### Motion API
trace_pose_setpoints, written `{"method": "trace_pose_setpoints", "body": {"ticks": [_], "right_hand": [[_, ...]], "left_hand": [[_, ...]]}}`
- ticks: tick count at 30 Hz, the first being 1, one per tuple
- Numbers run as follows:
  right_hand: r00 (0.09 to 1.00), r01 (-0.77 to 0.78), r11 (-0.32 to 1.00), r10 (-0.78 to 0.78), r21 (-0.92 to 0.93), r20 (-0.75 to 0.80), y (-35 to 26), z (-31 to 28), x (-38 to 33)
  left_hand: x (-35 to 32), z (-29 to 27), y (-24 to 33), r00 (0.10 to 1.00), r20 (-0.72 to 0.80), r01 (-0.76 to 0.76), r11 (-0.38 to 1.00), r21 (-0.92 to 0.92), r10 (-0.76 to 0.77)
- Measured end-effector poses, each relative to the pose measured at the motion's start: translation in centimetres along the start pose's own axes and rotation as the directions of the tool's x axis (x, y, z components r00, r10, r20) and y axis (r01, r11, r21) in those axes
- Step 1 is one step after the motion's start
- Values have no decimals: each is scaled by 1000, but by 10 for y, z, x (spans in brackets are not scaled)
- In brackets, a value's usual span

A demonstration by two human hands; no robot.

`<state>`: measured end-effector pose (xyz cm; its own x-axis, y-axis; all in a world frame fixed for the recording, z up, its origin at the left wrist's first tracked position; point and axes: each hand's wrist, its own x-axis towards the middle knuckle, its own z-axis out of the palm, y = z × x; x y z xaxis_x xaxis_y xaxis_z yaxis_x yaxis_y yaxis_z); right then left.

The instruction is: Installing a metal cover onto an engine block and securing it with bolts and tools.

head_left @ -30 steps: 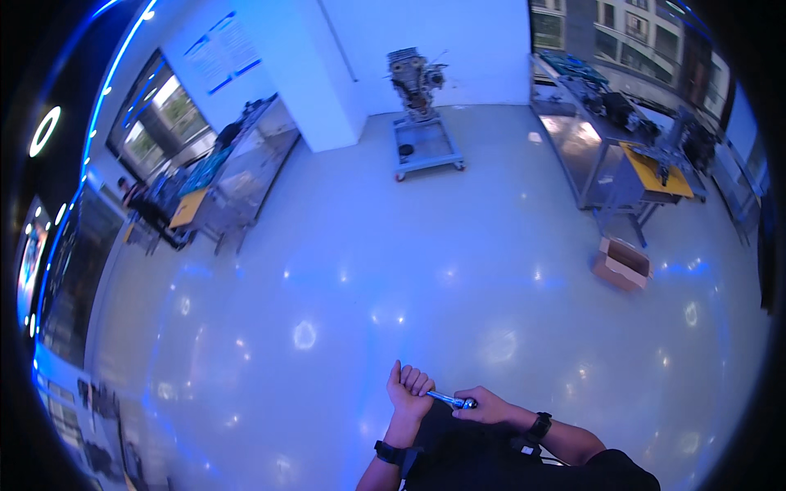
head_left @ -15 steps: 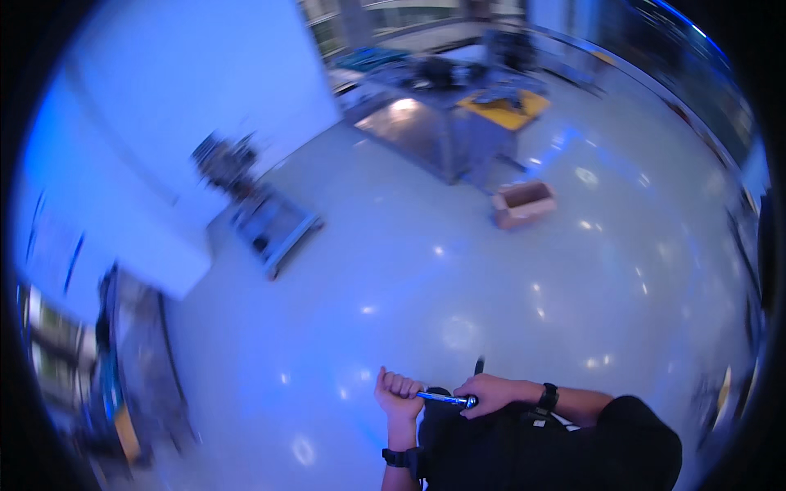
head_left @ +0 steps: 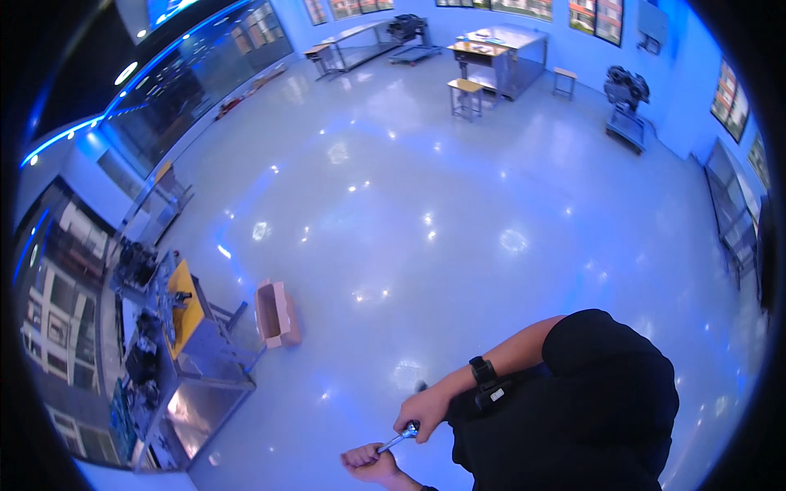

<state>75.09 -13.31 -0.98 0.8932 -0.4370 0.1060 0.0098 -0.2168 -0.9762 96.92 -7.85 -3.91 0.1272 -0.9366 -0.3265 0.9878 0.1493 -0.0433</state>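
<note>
View: turned right since the earlier frame; the open brown cardboard box [head_left: 288, 317], then ahead and to the right, now stands left.
Tool: slim chrome metal ratchet-like tool [head_left: 395, 440], spanning between my two hands at the lower edge.
Left hand: my left hand [head_left: 370, 463] is closed around the tool's lower end.
Right hand: my right hand [head_left: 422, 412] grips around its round head.
Surface: yellow-topped rectangular surface [head_left: 190, 321] at far left, bearing dark metal parts [head_left: 180, 298].
Floor: glossy pale grey floor [head_left: 458, 245], stretching from the box to the dark metal engine [head_left: 626, 88] near the right wall.
</note>
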Motion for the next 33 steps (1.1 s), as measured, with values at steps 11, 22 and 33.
{"method": "trace_pose_setpoints", "body": {"ticks": [11, 22, 33], "right_hand": [[972, 144, 799, -4, -584, 235, -5, 55, 172], [601, -640, 699, 197, 319, 774, -2, 226, 301], [103, -381, 924, 74, -30, 992, 0, 385, 517]], "left_hand": [[-1, 23, 165, 870, -458, -157, 983, 90, 181], [-130, -2, 310, 797, -36, -602, 787, -135, 603], [-188, -37, 491, 554, -22, -759, 494, -424, 832]]}}
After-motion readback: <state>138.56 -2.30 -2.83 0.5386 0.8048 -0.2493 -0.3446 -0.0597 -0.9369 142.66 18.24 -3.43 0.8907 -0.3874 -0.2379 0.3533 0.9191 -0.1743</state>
